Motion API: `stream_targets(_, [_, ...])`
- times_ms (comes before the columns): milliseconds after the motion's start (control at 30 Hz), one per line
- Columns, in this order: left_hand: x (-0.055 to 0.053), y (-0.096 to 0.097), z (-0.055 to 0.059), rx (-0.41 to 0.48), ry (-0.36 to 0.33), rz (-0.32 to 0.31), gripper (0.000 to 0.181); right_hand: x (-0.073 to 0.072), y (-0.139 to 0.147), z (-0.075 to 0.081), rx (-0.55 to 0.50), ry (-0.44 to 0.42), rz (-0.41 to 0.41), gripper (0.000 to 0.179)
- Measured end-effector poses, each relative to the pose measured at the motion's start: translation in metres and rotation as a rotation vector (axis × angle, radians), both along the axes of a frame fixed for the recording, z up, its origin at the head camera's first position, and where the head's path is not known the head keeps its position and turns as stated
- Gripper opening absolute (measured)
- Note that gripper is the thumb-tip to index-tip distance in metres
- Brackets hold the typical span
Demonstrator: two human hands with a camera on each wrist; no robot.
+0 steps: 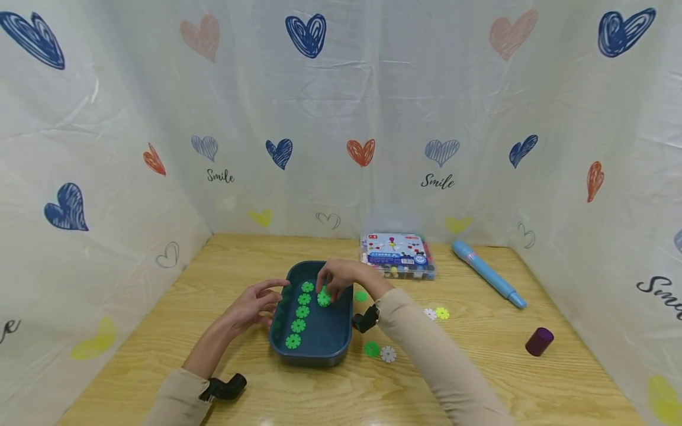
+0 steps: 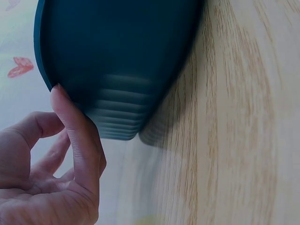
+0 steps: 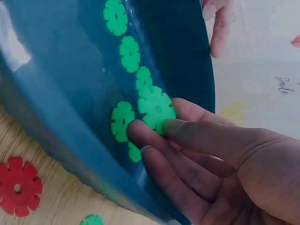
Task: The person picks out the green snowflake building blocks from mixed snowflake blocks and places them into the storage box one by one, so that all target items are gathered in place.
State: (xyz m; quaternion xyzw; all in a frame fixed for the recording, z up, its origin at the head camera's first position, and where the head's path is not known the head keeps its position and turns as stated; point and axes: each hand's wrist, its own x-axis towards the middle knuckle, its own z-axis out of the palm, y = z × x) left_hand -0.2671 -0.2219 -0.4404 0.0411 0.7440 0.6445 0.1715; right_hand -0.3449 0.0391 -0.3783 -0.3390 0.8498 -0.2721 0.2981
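A dark teal plastic tray (image 1: 329, 331) stands on the wooden table, holding several green notched discs (image 1: 298, 325) lined up along its left side. Inside it, my right hand (image 1: 340, 277) pinches another green notched disc (image 3: 152, 101) between thumb and fingers, over the tray floor. The right wrist view shows this disc overlapping the others in the row. My left hand (image 1: 254, 306) is at the tray's left side, its fingers loosely bent. A fingertip touches the tray's rim (image 2: 41, 65) in the left wrist view.
Right of the tray lie loose discs: green (image 1: 371, 349), white (image 1: 388, 354), yellow (image 1: 442, 313), and a red one (image 3: 19, 187). Behind them are a clear box of colourful parts (image 1: 396, 254) and a light blue tube (image 1: 487, 273). A purple cylinder (image 1: 540, 341) stands at the right.
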Motion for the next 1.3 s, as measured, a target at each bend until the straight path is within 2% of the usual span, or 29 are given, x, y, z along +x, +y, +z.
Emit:
stream_targets(200, [-0.001,-0.001,0.000,0.012,0.008,-0.008,0.046,-0.001,-0.007,0.000,0.057,-0.005,0.005,0.021])
stream_targets(633, [-0.001,-0.001,0.000,0.003,0.009,-0.012,0.047,-0.001,-0.011,-0.005,0.117,-0.083,-0.012,0.022])
stream_targets(1067, [0.000,-0.002,0.000,0.001,0.007,-0.016,0.046,0.004,-0.015,-0.007,0.169,-0.075,-0.015,0.024])
stream_targets(1300, [0.000,-0.003,0.000,-0.001,0.021,-0.021,0.045,0.006,-0.011,0.005,0.176,-0.033,0.002,0.027])
